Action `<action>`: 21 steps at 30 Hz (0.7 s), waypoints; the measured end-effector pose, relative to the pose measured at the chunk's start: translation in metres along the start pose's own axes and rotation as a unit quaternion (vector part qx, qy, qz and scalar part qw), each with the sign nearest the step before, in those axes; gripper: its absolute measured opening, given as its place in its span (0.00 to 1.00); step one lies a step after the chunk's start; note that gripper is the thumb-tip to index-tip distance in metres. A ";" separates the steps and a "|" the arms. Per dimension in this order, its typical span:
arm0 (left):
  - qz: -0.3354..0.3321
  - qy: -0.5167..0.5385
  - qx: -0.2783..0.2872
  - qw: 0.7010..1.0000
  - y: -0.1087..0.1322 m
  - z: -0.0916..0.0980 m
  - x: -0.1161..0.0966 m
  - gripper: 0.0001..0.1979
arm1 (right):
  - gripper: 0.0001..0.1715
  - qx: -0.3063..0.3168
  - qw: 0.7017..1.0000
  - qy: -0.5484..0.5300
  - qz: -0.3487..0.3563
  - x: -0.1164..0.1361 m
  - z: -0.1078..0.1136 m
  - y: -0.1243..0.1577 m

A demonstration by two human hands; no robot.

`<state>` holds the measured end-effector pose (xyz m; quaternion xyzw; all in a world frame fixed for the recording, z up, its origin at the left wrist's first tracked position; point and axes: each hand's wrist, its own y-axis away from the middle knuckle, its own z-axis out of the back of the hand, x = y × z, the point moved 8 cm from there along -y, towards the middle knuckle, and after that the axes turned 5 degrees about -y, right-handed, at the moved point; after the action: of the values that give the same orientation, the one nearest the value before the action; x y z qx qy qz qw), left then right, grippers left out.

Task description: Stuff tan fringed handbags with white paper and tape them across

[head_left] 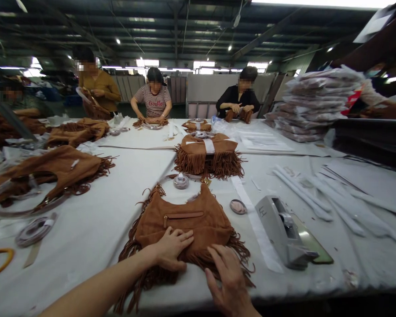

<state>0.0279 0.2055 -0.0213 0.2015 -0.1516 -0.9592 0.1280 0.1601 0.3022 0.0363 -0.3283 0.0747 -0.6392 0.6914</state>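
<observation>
A brown fringed handbag (185, 207) lies flat in front of me, its zip pocket facing up and its fringe spread to both sides. My left hand (173, 248) rests on the lower middle of the bag with fingers spread. At the bag's lower right edge is my right hand (227, 273), fingers apart and slightly bent, touching the fringe. Above the bag lies a wrapped coil of strap (181, 181). A small round dish (238, 207) sits to its right, beside a long white paper strip (257, 229).
A grey tape dispenser (280, 233) stands at right, near white wrapped strips (302, 193). Further back are stacked fringed bags (207, 154) and a pile of bagged goods (317, 103). At left lie another brown bag (53, 169), a strap coil (36, 229) and orange-handled scissors (0, 262). Several co-workers stand across the table.
</observation>
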 end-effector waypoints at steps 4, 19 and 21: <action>-0.011 0.067 -0.021 0.998 0.003 0.008 0.005 0.35 | 0.33 0.053 0.999 -0.008 -0.003 0.020 -0.064 -0.042; 0.203 0.131 -0.237 0.941 -0.025 0.089 0.133 0.19 | 0.27 0.088 0.990 0.106 -0.017 -0.007 -0.140 -0.061; 0.194 0.131 -0.167 0.958 -0.054 0.091 0.151 0.16 | 0.27 0.062 0.991 0.116 0.006 -0.008 -0.141 -0.062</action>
<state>-0.1541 0.2306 -0.0128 0.2681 -0.0074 -0.8926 0.3625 0.0328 0.2613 -0.0412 -0.2078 0.1165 -0.6726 0.7006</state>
